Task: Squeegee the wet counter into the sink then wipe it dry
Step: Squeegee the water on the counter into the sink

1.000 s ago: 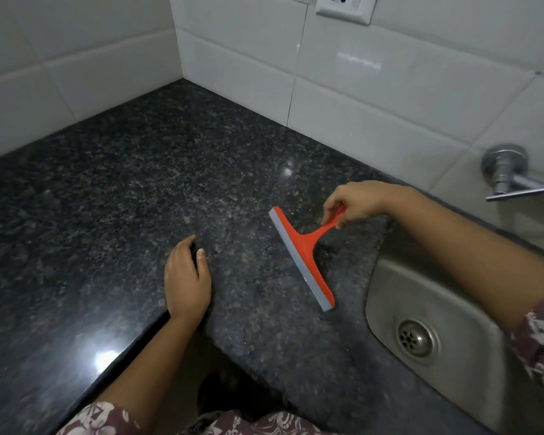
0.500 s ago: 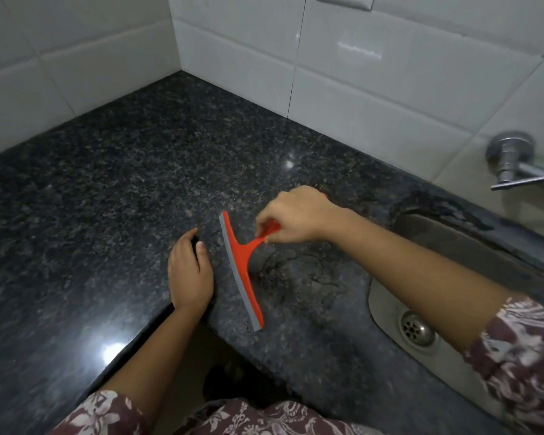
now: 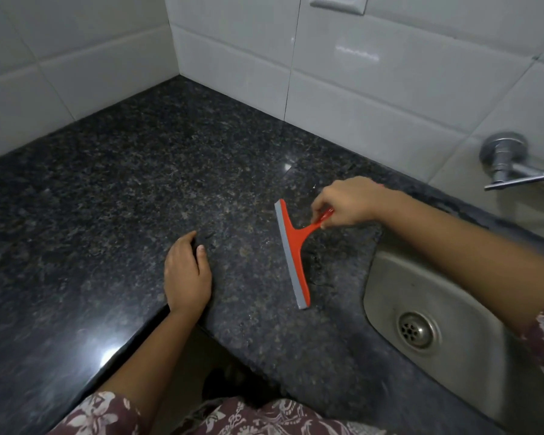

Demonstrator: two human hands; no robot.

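An orange squeegee (image 3: 293,255) with a grey rubber blade rests blade-down on the dark speckled granite counter (image 3: 132,183), a short way left of the steel sink (image 3: 446,309). My right hand (image 3: 346,204) grips the end of its orange handle. Thin wet streaks show on the stone between the blade and the sink edge. My left hand (image 3: 186,271) lies flat on the counter near the front edge, fingers slightly curled, holding nothing.
White tiled walls (image 3: 358,73) meet in the far corner behind the counter. A chrome tap (image 3: 509,164) sticks out of the wall above the sink, and the drain (image 3: 416,329) sits in the basin. A wall socket (image 3: 338,3) is at the top.
The squeegee went left towards my left hand, then back right towards the sink, with my right hand on its handle throughout. My left hand has stayed in place.
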